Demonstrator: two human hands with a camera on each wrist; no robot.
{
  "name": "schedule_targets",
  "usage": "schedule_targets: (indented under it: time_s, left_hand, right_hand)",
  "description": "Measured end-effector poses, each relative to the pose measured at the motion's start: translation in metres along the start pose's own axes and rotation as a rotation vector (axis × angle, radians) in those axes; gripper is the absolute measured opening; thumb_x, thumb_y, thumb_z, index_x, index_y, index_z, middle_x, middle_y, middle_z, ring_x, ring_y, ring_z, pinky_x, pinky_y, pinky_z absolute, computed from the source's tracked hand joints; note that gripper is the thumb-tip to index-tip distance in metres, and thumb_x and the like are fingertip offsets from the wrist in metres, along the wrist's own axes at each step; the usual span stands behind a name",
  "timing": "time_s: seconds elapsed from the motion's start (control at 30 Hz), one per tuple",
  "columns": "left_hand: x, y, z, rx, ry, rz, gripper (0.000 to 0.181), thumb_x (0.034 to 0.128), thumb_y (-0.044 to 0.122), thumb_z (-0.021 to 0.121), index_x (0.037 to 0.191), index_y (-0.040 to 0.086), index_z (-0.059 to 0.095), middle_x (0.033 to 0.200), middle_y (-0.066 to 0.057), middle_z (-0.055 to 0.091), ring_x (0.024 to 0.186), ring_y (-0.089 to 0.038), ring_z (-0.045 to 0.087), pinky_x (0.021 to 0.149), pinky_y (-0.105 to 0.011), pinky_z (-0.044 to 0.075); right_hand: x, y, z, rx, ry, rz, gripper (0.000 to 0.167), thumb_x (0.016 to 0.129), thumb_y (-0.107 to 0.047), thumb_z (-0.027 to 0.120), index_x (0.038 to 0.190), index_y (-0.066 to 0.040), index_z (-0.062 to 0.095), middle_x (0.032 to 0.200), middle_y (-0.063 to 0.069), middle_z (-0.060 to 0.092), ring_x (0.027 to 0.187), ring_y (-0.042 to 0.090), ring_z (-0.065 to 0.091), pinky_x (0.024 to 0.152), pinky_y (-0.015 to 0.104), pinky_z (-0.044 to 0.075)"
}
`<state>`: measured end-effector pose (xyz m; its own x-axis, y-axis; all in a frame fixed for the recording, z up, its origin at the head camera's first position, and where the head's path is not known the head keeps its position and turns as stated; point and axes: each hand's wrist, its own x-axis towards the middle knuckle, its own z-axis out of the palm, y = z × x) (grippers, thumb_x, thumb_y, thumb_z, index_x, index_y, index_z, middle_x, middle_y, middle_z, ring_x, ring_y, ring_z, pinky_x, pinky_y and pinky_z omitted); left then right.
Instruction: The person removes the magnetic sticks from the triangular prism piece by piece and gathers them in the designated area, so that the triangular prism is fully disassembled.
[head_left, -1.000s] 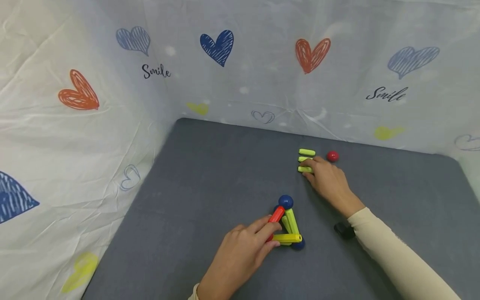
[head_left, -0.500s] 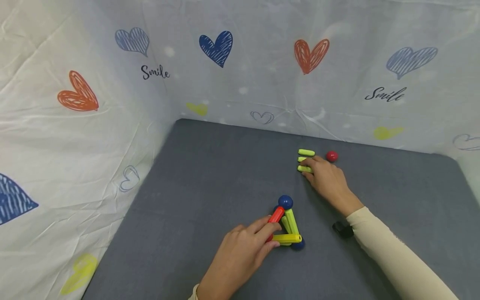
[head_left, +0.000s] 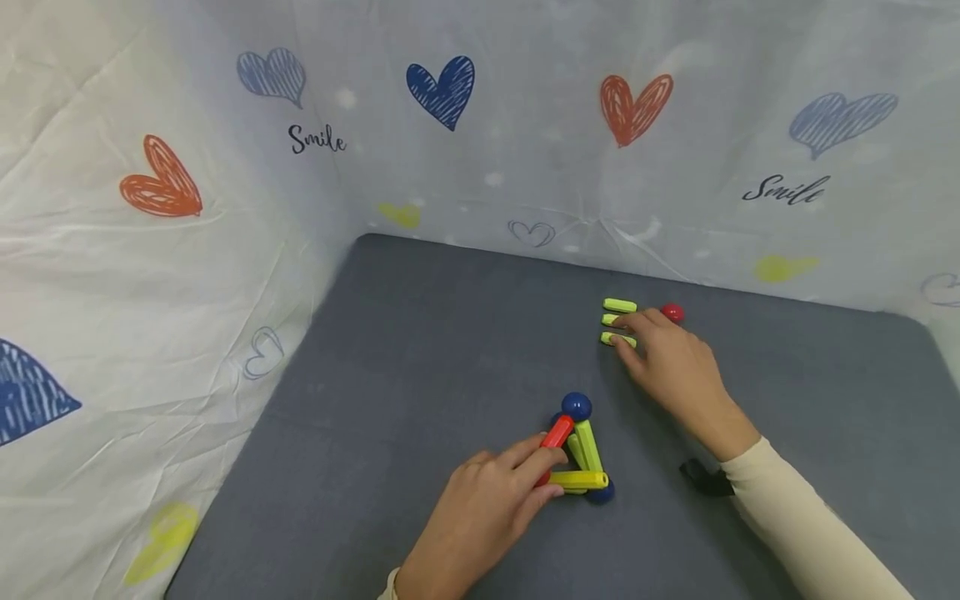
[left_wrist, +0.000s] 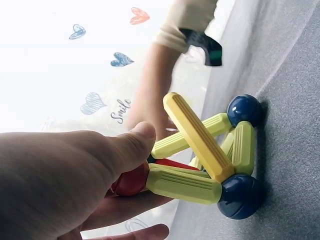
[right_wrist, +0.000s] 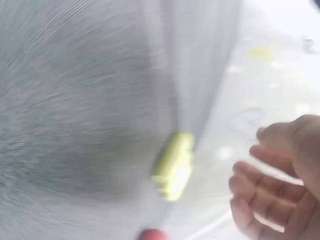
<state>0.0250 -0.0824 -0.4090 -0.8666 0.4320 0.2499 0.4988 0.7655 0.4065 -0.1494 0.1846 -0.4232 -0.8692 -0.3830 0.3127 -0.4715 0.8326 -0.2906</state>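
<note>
My left hand (head_left: 480, 512) grips a magnetic rod-and-ball frame by its red ball (left_wrist: 132, 181), the thumb across the ball. The frame has green rods (left_wrist: 184, 183), a yellow rod (left_wrist: 200, 135), a red rod (head_left: 557, 433) and blue balls (left_wrist: 242, 196); it rests on the grey surface. Farther back, my right hand (head_left: 678, 367) hovers by several loose green rods (head_left: 619, 306), thumb and forefinger apart. In the right wrist view the rods (right_wrist: 175, 170) are blurred and the right hand (right_wrist: 282, 185) holds nothing, its fingers loosely bent.
A loose red ball (head_left: 672, 312) lies just behind the right hand, near the back edge. White cloth (head_left: 525, 167) printed with hearts rises behind and at the left of the grey surface (head_left: 360, 433). A dark strap (head_left: 707, 477) hangs at the right wrist.
The right thumb and forefinger have spread and drawn back a little from the nearest green rods, uncovering more of them. The left hand keeps its grip on the frame.
</note>
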Motion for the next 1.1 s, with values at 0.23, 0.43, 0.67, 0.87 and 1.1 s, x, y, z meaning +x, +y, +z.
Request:
schedule_targets:
  time_s: [0.23,0.43,0.67,0.87,1.1]
  left_hand:
    - [-0.001,0.001,-0.001,-0.011,-0.01,-0.004,0.036,0.0978,0.043,0.075,0.131,0.029,0.069,0.136,0.006,0.07,0.078,-0.005,0.064,0.07,-0.025,0.054]
    - [0.0,0.001,-0.001,-0.011,-0.012,-0.003,0.035,0.0985,0.043,0.074,0.13,0.028,0.069,0.136,0.005,0.07,0.076,-0.007,0.064,0.07,-0.027,0.055]
    - [-0.001,0.001,-0.001,-0.009,-0.023,-0.02,0.036,0.0978,0.042,0.075,0.13,0.029,0.068,0.137,0.006,0.07,0.068,-0.008,0.057,0.067,-0.027,0.055]
    - [0.0,0.001,-0.001,-0.01,-0.013,-0.021,0.038,0.0965,0.04,0.078,0.132,0.029,0.067,0.136,0.006,0.07,0.069,-0.009,0.059,0.068,-0.029,0.056]
    - [0.0,0.002,0.0,0.005,-0.005,-0.015,0.039,0.0963,0.04,0.078,0.132,0.03,0.067,0.135,0.006,0.07,0.066,-0.009,0.055,0.066,-0.028,0.055]
  right_hand:
    - [-0.025,-0.036,-0.039,0.167,-0.066,-0.247,0.027,0.095,-0.021,0.083,0.12,-0.023,0.074,0.103,-0.012,0.07,0.082,0.004,0.062,0.063,0.027,0.052]
    - [-0.062,-0.065,-0.049,0.211,-0.079,-0.329,0.024,0.09,-0.022,0.087,0.109,-0.027,0.073,0.096,-0.022,0.065,0.081,-0.005,0.059,0.067,0.022,0.053]
    - [-0.093,-0.081,-0.038,0.141,-0.098,-0.37,0.02,0.093,-0.037,0.083,0.108,-0.027,0.073,0.095,-0.02,0.065,0.075,-0.003,0.057,0.067,0.029,0.055]
    - [-0.107,-0.089,-0.025,0.128,-0.2,-0.311,0.027,0.091,-0.039,0.085,0.111,-0.026,0.073,0.09,-0.022,0.067,0.07,-0.006,0.054,0.066,0.03,0.055]
    - [-0.113,-0.096,-0.016,0.216,-0.348,-0.258,0.025,0.095,-0.031,0.081,0.116,-0.023,0.07,0.064,-0.025,0.042,0.055,-0.007,0.038,0.053,0.022,0.041]
